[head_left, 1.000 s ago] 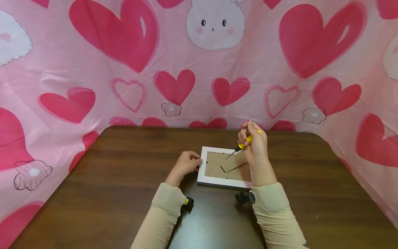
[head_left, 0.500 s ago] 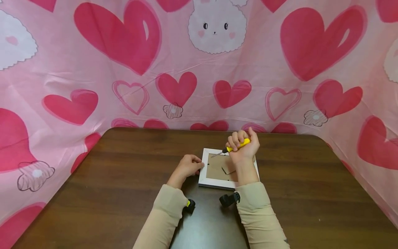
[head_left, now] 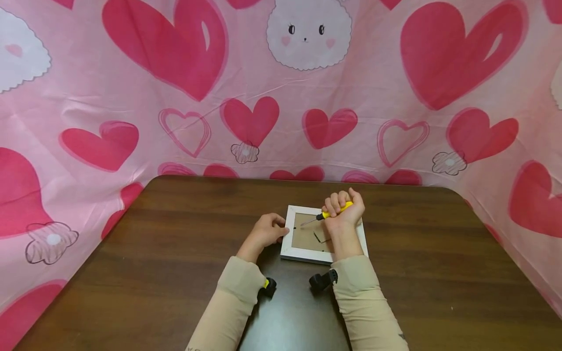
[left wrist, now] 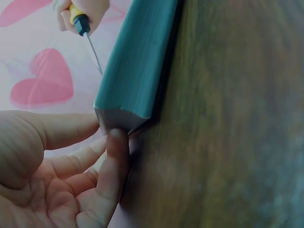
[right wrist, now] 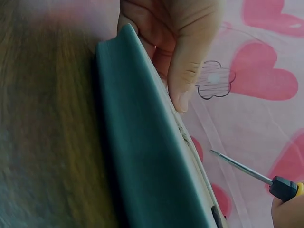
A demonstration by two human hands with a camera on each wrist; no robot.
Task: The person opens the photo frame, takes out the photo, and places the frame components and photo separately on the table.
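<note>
A white picture frame point(head_left: 290, 253) lies back side up on the table, its brown backing board point(head_left: 308, 238) showing small black tabs and a stand flap. My left hand point(head_left: 264, 231) grips the frame's left edge, thumb on top and fingers against the side, as the left wrist view shows too. Curled round the yellow handle of a screwdriver point(head_left: 337, 210) is my right hand point(head_left: 344, 214), held over the frame's right part and hiding some of it. The screwdriver's metal shaft point(right wrist: 242, 167) points left, its tip above the backing near the left tab.
The frame rests on a dark brown wooden table point(head_left: 175, 234). Behind and beside the table hangs a pink cloth point(head_left: 290, 87) printed with hearts. A black wrist camera point(head_left: 322, 282) sits at the right cuff, and another camera point(head_left: 269, 287) at the left.
My right hand with the screwdriver has moved left and lower over the frame, its tip shifting from mid-backing toward the left tab. The left hand stays on the frame's edge.
</note>
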